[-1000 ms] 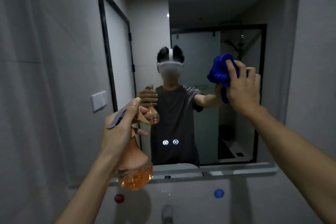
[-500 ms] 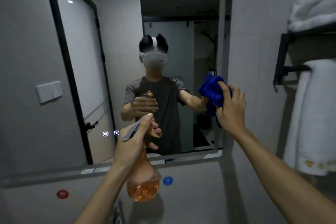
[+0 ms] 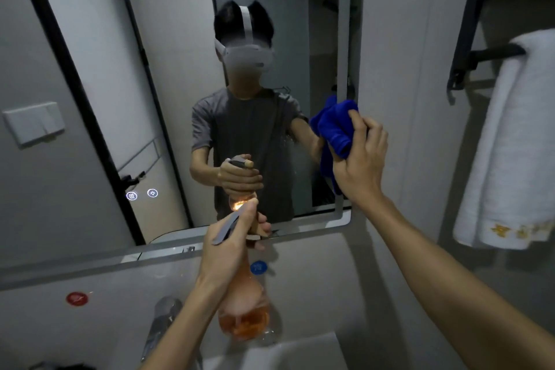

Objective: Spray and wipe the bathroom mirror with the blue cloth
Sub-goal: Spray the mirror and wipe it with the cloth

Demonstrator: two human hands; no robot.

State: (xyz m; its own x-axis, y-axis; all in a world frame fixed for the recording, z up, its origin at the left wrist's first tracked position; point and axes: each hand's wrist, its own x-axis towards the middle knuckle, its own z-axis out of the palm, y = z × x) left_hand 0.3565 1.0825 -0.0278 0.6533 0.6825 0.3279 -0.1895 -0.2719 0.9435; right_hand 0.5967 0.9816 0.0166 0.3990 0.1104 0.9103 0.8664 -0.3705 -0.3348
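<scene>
Right hand (image 3: 359, 159), one blue cloth (image 3: 335, 126), mirror (image 3: 168, 69)

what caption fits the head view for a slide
Right hand presses the blue cloth to the mirror's right edge; left hand holds the spray bottle.

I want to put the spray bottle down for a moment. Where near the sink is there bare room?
A bare patch of ledge lies under the mirror's lower right corner, right of the blue dot. Another lies between the red dot and the faucet. The middle is crowded: the left hand holds the spray bottle there.
</scene>
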